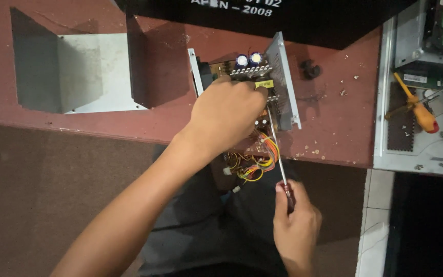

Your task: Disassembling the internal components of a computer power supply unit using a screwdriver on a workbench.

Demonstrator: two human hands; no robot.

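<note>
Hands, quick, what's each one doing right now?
Left hand: closed on the open power supply unit.
Right hand: closed around the screwdriver handle.

The left hand grips the open power supply on the red surface, while the right hand holds a screwdriver into it.

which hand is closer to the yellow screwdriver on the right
Right. The right hand grips a long screwdriver low in the middle; the left hand rests on the circuit board, farther from the yellow screwdriver.
</note>
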